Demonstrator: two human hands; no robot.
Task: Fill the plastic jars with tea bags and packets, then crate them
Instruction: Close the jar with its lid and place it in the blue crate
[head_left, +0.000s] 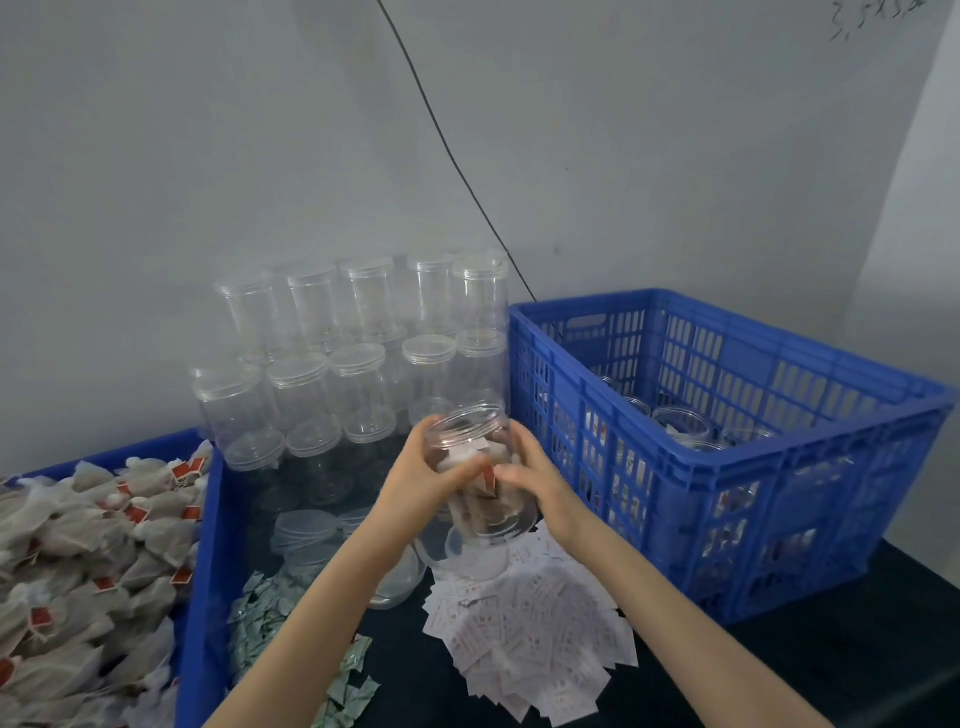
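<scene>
Blue slatted crate (727, 467), blue bin (205, 545), clear jars (311, 374), red-tagged beige tea bags (78, 545), white packets (530, 634), dark tabletop (831, 649).

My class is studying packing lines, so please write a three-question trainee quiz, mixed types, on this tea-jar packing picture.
1. True or false: the jar held in both hands has its lid screwed on.
2. Multiple choice: where does the blue crate stand relative to the held jar? A) to its left B) to its right C) beneath it
3. Short answer: what fills the blue tray at the left edge?

Key
1. False: its mouth is open, and the left hand and right hand grip its sides.
2. B
3. Tea bags with red tags.
</scene>
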